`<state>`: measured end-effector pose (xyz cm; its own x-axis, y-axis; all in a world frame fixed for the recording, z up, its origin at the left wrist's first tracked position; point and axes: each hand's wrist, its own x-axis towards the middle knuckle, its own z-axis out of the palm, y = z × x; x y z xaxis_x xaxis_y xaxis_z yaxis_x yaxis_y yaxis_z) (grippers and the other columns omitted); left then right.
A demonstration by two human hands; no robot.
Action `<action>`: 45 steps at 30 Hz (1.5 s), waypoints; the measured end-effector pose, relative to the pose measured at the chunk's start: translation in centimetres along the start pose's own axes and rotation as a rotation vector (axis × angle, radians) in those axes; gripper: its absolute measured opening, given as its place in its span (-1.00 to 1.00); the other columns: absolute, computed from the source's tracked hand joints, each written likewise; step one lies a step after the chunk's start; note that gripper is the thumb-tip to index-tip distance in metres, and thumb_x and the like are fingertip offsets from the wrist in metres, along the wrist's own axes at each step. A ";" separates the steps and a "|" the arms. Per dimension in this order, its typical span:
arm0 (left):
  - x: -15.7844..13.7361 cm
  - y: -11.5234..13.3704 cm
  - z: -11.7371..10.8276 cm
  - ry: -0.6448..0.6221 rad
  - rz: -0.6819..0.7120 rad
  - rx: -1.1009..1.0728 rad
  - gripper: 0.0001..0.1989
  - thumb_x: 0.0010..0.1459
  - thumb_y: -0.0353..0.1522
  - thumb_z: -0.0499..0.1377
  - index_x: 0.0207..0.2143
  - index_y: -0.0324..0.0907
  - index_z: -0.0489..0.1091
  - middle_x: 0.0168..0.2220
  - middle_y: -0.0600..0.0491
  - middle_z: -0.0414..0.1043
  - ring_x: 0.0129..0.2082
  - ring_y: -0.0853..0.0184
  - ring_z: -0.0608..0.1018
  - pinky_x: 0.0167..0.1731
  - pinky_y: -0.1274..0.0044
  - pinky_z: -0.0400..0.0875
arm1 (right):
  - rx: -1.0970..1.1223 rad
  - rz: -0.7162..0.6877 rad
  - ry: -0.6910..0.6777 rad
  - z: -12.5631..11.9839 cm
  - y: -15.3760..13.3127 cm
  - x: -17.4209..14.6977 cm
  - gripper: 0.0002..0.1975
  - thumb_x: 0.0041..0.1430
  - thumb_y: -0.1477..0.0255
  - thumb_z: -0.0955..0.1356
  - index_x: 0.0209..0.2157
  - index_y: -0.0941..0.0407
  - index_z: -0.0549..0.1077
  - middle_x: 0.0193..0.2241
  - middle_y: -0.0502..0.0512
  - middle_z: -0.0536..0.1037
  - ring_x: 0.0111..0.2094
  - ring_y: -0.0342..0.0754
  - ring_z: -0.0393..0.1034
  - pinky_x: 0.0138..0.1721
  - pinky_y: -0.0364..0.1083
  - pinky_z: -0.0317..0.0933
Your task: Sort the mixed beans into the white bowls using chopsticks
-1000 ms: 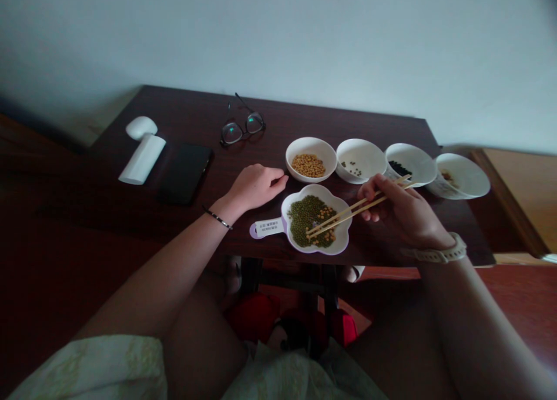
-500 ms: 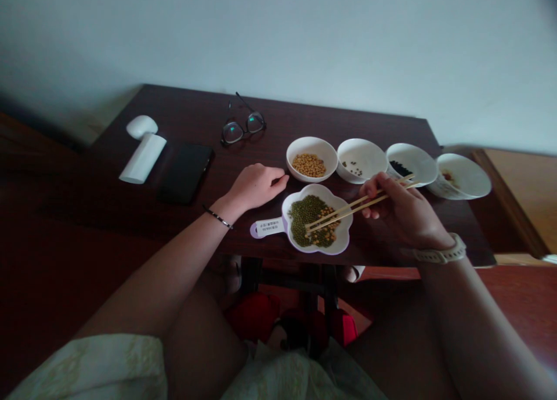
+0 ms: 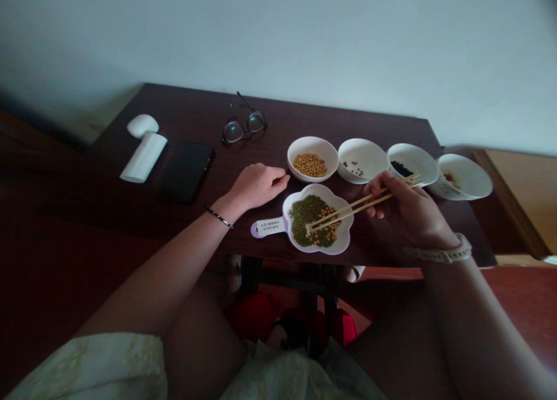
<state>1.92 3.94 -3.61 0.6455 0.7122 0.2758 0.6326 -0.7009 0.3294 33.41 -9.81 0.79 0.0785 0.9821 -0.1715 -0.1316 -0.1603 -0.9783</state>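
My right hand (image 3: 404,205) is closed around a pair of wooden chopsticks (image 3: 357,206). Their tips reach down into a flower-shaped white dish (image 3: 346,240) with a lilac rim and a labelled handle. Green mung beans (image 3: 311,208) fill much of that dish, with yellow soybeans (image 3: 326,235) mixed in on its right side. Whether the tips pinch a bean is too small to tell. My left hand (image 3: 259,186) rests on the table, fingers loosely curled and holding nothing, its fingertips close beside a white bowl (image 3: 292,165) of soybeans.
Right of the soybean bowl stand a bowl with a few small beans (image 3: 369,159), a bowl of black beans (image 3: 422,162) and a bowl with reddish bits (image 3: 472,179). Glasses (image 3: 244,130), a black phone-like slab (image 3: 186,172) and a white device (image 3: 144,156) lie to the left.
My right hand and the chopsticks have shifted slightly to the right, the tips still in the dish. My left hand has stayed in place.
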 end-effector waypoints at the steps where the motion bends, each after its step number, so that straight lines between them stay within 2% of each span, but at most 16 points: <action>1: 0.0 0.0 0.0 0.001 0.001 0.007 -0.57 0.47 -0.22 0.14 -0.50 -0.11 0.47 -0.53 0.02 0.53 -0.57 0.31 0.41 -0.41 0.38 0.05 | 0.003 0.003 -0.002 0.1 0.0 0.0 -0.58 0.42 0.06 0.48 -0.38 0.10 0.57 -0.39 0.07 0.53 -0.51 -0.18 0.44 -0.58 -0.23 0.34; 14: 0.0 0.1 -0.1 -0.009 -0.011 0.009 -0.58 0.47 -0.22 0.14 -0.49 -0.11 0.50 -0.52 0.01 0.54 -0.56 0.30 0.42 -0.41 0.38 0.09 | -0.021 0.002 -0.012 -0.1 -0.1 0.1 -0.56 0.43 0.02 0.46 -0.39 0.07 0.56 -0.45 0.07 0.51 -0.52 -0.14 0.41 -0.59 -0.18 0.35; 22: -0.1 0.0 -0.1 -0.010 -0.012 0.006 -0.59 0.47 -0.22 0.14 -0.45 -0.11 0.55 -0.50 0.01 0.57 -0.55 0.29 0.44 -0.39 0.39 0.12 | 0.047 0.002 0.011 0.1 -0.3 0.2 -0.57 0.43 0.08 0.48 -0.42 0.09 0.53 -0.44 0.05 0.47 -0.52 -0.18 0.38 -0.58 -0.20 0.30; 27: -0.1 -0.1 0.0 -0.010 0.005 -0.006 -0.60 0.47 -0.22 0.14 -0.45 -0.11 0.53 -0.51 0.03 0.56 -0.56 0.30 0.42 -0.41 0.38 0.07 | 0.190 -0.067 0.081 -0.6 -0.9 0.7 -0.62 0.44 0.16 0.48 -0.42 0.04 0.49 -0.43 0.03 0.44 -0.50 -0.17 0.32 -0.59 -0.18 0.24; 30: -0.1 -0.1 0.0 -0.003 0.010 -0.001 -0.59 0.48 -0.22 0.14 -0.46 -0.11 0.50 -0.52 0.03 0.54 -0.56 0.30 0.41 -0.40 0.37 0.03 | 0.250 -0.172 0.146 -0.7 -1.1 1.5 -0.68 0.44 0.21 0.49 -0.40 -0.01 0.48 -0.40 0.04 0.47 -0.46 -0.12 0.34 -0.56 -0.14 0.28; 32: -0.1 -0.1 0.0 -0.004 0.004 0.007 -0.58 0.48 -0.22 0.13 -0.47 -0.12 0.49 -0.53 0.03 0.53 -0.56 0.30 0.40 -0.41 0.37 0.01 | 0.258 -0.246 0.208 -0.7 -0.9 2.2 -0.70 0.44 0.24 0.49 -0.39 -0.02 0.47 -0.39 0.05 0.51 -0.44 -0.10 0.37 -0.55 -0.13 0.30; 36: -0.1 0.1 -0.1 -0.014 -0.009 0.017 -0.57 0.48 -0.21 0.13 -0.48 -0.12 0.48 -0.53 0.03 0.52 -0.57 0.31 0.40 -0.41 0.38 0.01 | 0.323 -0.308 0.304 -0.6 0.3 3.4 -0.71 0.43 0.23 0.48 -0.39 0.01 0.48 -0.41 0.01 0.50 -0.46 -0.14 0.41 -0.60 -0.19 0.25; 41: -0.2 0.2 -0.2 -0.011 -0.005 0.014 -0.57 0.48 -0.22 0.13 -0.48 -0.12 0.47 -0.53 0.03 0.52 -0.56 0.31 0.42 -0.42 0.39 0.04 | 0.288 -0.366 0.325 -0.9 0.6 3.2 -0.68 0.43 0.19 0.48 -0.40 0.01 0.47 -0.43 -0.01 0.51 -0.48 -0.14 0.41 -0.60 -0.18 0.25; 45: -0.2 0.2 -0.2 -0.015 -0.010 0.003 -0.58 0.48 -0.23 0.14 -0.49 -0.13 0.47 -0.54 0.03 0.51 -0.57 0.32 0.42 -0.41 0.40 0.06 | 0.243 -0.273 0.246 -1.0 0.2 2.2 -0.63 0.44 0.17 0.46 -0.43 0.05 0.49 -0.46 0.00 0.45 -0.52 -0.17 0.37 -0.65 -0.21 0.16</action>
<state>1.83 3.69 -3.42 0.6459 0.7183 0.2587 0.6399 -0.6941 0.3296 34.52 -7.77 0.12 0.3718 0.9275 0.0380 -0.2997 0.1587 -0.9408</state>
